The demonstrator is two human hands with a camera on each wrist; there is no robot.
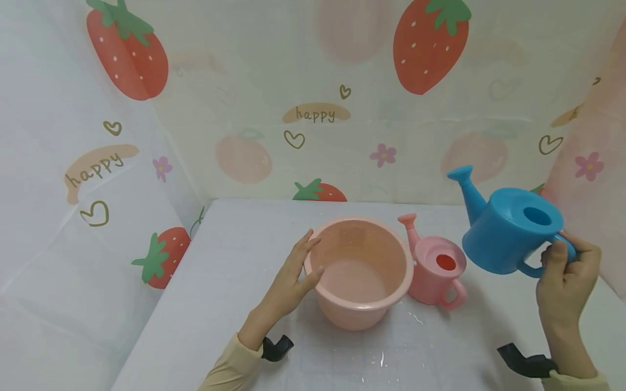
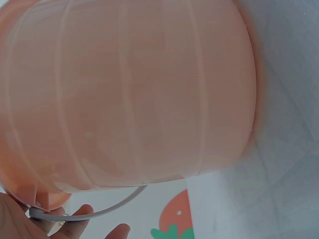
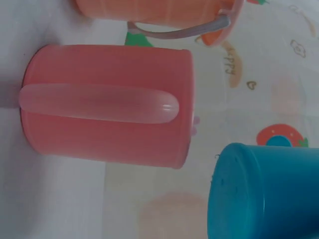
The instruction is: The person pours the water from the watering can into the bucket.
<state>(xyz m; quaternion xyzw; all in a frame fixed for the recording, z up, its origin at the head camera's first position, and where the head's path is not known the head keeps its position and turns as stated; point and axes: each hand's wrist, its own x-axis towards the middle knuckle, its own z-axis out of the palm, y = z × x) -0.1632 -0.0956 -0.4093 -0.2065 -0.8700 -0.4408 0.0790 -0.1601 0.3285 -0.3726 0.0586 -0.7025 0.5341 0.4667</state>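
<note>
A pale pink plastic bucket (image 1: 359,312) stands upright on the table. My left hand (image 1: 288,277) rests on its left rim, fingers and thumb spread and fairly straight. In the left wrist view, the bucket's ribbed wall (image 2: 129,94) fills most of the picture, with fingertips near its grey handle (image 2: 99,214). My right hand (image 1: 567,282) grips a blue watering can (image 1: 508,233) by its handle, held above the table at the right, spout pointing left. Just right of the bucket sits a pink watering can (image 1: 430,277); its handle side (image 3: 104,134) shows in the right wrist view, with the blue can's base at lower right.
The white table (image 1: 220,304) has a few wet-looking glints in front of the bucket. A pale curtain with strawberries, hearts and flowers (image 1: 381,157) hangs behind and along both sides.
</note>
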